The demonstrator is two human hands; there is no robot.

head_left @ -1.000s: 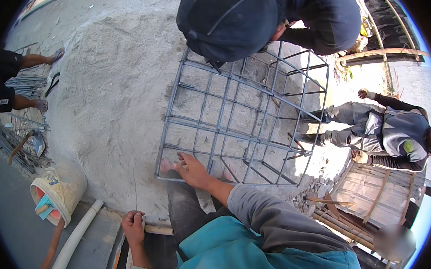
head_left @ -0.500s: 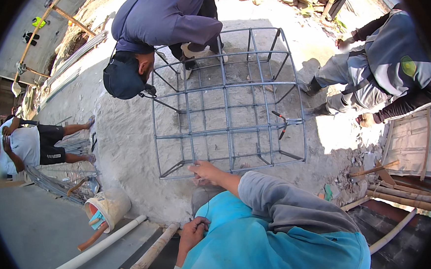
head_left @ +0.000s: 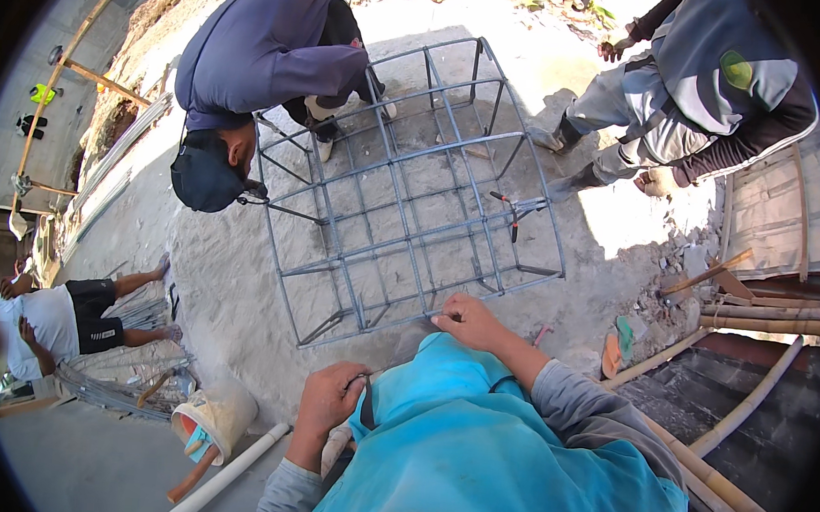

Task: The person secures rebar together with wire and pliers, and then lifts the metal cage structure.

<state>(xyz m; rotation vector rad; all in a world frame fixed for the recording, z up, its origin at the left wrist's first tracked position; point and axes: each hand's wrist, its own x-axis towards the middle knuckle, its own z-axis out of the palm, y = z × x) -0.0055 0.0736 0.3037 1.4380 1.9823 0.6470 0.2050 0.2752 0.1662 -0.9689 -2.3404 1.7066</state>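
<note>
Before me on rough concrete stands a box-shaped cage [head_left: 392, 166] of tied steel rebar. My left hand [head_left: 328, 396] is closed at the left side of my teal shirt, pinching a dark thin strip. Close to the cage's near edge is my right hand [head_left: 470, 322], its fingers curled closed just above the shirt front. What they hold, if anything, is too small to make out. A curved tool with red and black handles [head_left: 514, 215] hangs on the cage's right part.
A co-worker in a dark cap [head_left: 210, 171] bends over the cage's far left. Another co-worker [head_left: 720, 97] stands at the far right. At left, a person in a white shirt [head_left: 44, 332] stands near a bucket [head_left: 232, 407]. Bamboo poles [head_left: 747, 422] lie at right.
My right hand has drawn back from the cage's near left corner and moved right, toward my shirt front. The left hand has come up and leftward. The view has shifted slightly.
</note>
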